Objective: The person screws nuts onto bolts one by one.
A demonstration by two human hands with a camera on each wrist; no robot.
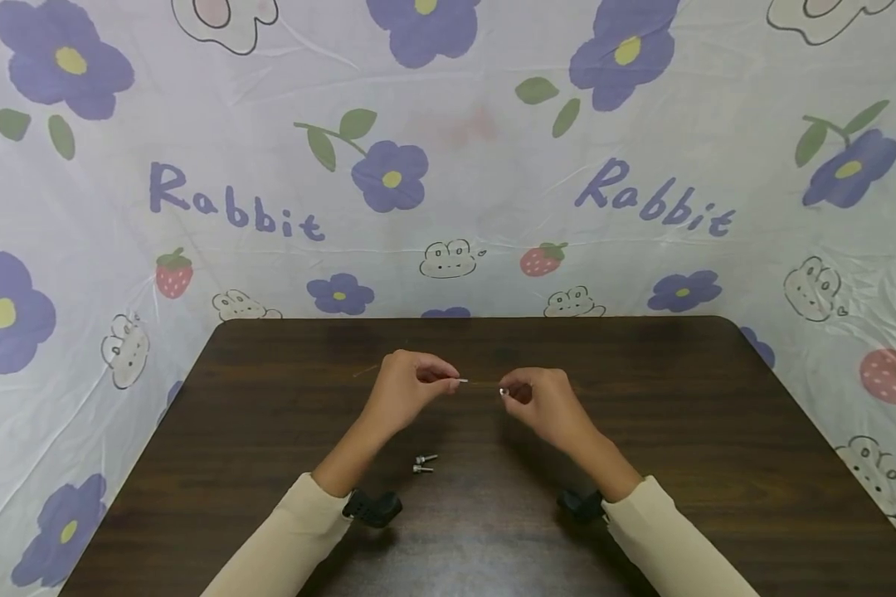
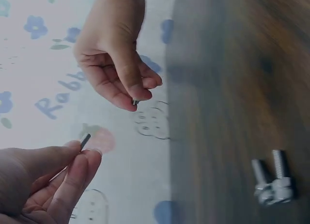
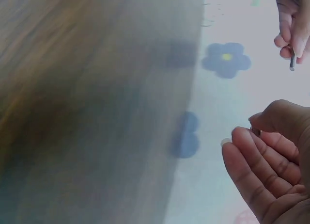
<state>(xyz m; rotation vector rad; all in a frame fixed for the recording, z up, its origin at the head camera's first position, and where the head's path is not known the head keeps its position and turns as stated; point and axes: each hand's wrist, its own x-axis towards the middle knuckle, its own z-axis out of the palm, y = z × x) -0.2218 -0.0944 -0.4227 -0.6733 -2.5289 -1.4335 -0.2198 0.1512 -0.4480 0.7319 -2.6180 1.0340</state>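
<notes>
My left hand (image 1: 416, 383) pinches a bolt (image 1: 463, 381) between thumb and fingers. Its threaded shank sticks out toward the right, while the head is hidden in the fingers. Across a short gap, my right hand (image 1: 541, 402) pinches a small metal nut (image 1: 504, 392) at its fingertips, mostly covered by thumb and finger in the right wrist view. Both hands are held up over the table, and the bolt and nut are apart. Two more bolts (image 2: 282, 185) lie side by side on the table, nearer the body than the left hand, with wider metal parts at one end.
The dark wooden table (image 1: 679, 431) reaches back to a white cloth (image 1: 478, 191) printed with flowers and rabbits. A black wrist strap (image 1: 373, 507) sits on the left wrist, and another (image 1: 582, 504) on the right.
</notes>
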